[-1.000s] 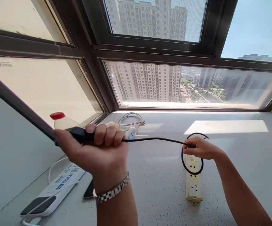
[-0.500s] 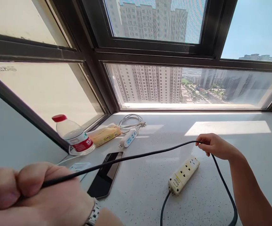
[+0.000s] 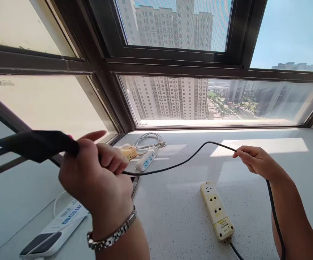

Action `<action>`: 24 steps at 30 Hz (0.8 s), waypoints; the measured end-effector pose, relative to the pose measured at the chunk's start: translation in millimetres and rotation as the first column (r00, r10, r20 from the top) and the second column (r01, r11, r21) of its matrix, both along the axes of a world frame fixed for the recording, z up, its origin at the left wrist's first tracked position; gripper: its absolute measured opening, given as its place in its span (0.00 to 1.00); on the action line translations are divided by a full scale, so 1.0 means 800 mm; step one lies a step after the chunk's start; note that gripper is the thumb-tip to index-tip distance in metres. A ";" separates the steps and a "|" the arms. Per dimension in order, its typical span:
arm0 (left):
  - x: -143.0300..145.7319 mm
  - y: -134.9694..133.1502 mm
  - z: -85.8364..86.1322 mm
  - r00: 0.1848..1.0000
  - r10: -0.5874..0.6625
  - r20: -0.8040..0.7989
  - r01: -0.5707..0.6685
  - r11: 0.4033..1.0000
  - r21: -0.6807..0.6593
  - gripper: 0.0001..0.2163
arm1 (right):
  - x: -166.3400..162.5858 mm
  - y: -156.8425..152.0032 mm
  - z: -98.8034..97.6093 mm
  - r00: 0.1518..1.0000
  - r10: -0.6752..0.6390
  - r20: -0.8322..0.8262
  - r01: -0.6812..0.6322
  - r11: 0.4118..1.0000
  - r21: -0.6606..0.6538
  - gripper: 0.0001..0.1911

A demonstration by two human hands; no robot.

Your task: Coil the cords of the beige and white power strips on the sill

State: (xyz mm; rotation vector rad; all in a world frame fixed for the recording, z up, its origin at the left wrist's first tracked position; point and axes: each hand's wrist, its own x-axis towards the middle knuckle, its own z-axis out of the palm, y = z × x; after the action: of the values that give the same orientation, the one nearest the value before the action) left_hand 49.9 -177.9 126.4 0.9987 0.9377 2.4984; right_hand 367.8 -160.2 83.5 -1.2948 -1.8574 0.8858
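Observation:
My left hand (image 3: pixel 94 169), with a metal-band watch (image 3: pixel 113 231) on its wrist, is closed around a black power cord (image 3: pixel 170 167) close to its plug (image 3: pixel 41 144). The plug's flat prongs point left. Across the view, my right hand (image 3: pixel 256 160) pinches the same cord, which then runs down along the forearm. Between the hands the cord bows upward above the sill. A yellowed white power strip (image 3: pixel 217 213) with a black cord at its near end lies on the sill below, nearer my right hand, touched by neither.
On the white speckled sill (image 3: pixel 172 202), a smaller white power strip (image 3: pixel 146 160) lies beside its coiled cable (image 3: pixel 149 139) and a yellow packet (image 3: pixel 129 152). A white box-like device (image 3: pixel 61 224) is at lower left. Dark-framed windows (image 3: pixel 172 66) border the back and left.
My left hand has turned and moved right, bringing the plug into view. The cord between the hands is slacker. The yellowed power strip has swung round, its cord end now toward the lower right.

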 end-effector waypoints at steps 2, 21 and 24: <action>0.014 0.013 -0.010 0.977 -0.142 -0.160 0.138 0.990 -0.038 0.07 | -0.016 -0.008 0.004 0.995 0.020 0.100 -0.029 0.996 0.083 0.24; 0.101 0.034 -0.064 0.314 -0.824 -0.472 0.604 0.557 -0.570 0.09 | -0.052 -0.001 -0.004 0.964 -0.217 -0.156 0.242 0.956 0.167 0.17; 0.117 0.043 -0.077 0.374 -0.911 -0.171 0.670 0.393 -0.629 0.13 | -0.067 -0.002 -0.006 0.851 -0.199 -0.487 0.253 0.966 0.048 0.13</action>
State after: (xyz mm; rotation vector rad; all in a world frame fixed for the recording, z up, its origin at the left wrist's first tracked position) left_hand 143.3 -143.7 64.9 1.4818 0.7777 1.0704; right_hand 314.2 -161.7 78.7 -1.0768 -1.3153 0.8678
